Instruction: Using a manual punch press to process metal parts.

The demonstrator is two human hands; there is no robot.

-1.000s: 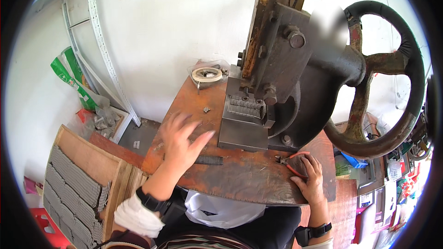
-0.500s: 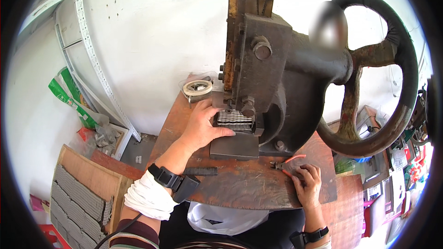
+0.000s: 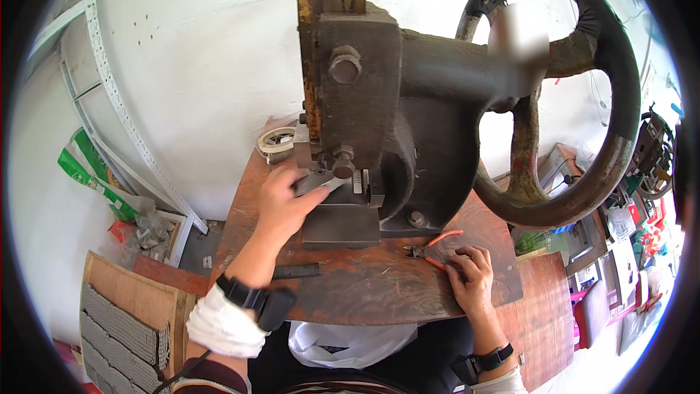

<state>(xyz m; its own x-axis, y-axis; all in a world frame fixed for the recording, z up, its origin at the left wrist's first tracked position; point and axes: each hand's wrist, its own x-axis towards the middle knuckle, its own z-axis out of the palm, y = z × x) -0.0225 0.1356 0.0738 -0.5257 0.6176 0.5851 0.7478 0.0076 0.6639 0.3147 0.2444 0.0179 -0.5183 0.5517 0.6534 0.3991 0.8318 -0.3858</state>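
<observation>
My left hand is at the bed of a dark iron hand press, finger and thumb drawn together around a light grey piece partly hidden under the ram. I cannot make out its kind. A small ribbed light block stands just to its right in the press. On the wooden table, my right hand rests with curled fingers, closed loosely on one handle end of orange-handled pliers. The pliers' jaws point left. A dark ribbed strip lies below the press base.
The press's large handwheel rises at the right. A roll of tape sits behind my left hand. At lower left, a wooden tray holds rows of grey ribbed strips. A white plastic bag lies over my lap.
My view has shifted, moving the scene left. The striped ribbed stack at the press bed no longer shows as before; my left finger and thumb have closed together. The handwheel has turned.
</observation>
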